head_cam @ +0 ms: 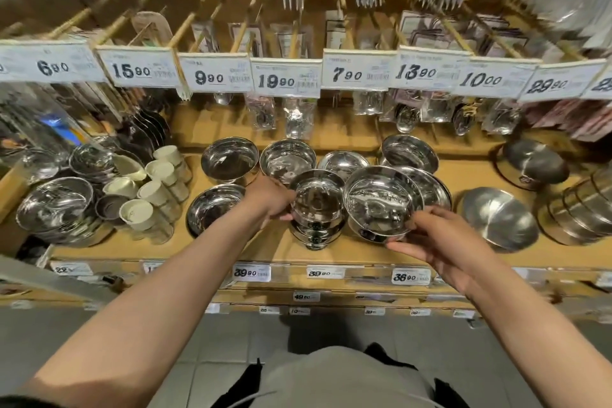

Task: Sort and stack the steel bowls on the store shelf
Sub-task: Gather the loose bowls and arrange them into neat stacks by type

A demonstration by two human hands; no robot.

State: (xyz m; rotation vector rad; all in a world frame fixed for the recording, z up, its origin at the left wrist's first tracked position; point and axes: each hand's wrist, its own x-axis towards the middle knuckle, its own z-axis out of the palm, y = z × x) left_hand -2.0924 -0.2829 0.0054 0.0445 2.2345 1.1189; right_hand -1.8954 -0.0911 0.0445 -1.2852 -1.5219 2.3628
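Right hand (440, 242) pinching the tilted wide bowl (381, 202) by its near rim, left hand (268, 199) gripping the small bowl (316, 199) atop a short stack (314, 232) at the shelf (251, 247) front, risking toppling into loose bowls (286, 159) behind.

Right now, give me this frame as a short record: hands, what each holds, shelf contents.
left hand: left hand grips the small steel bowl at its left rim
small steel bowl: top of a short nested stack at the shelf front
right hand: right hand holds the wider steel bowl at its near rim, tilted toward the camera
behind: three single bowls in a row, e.g.
left of stack: shallow bowl, cream cups
right: overturned bowl
shelf: wooden shelf, price tags along its edge
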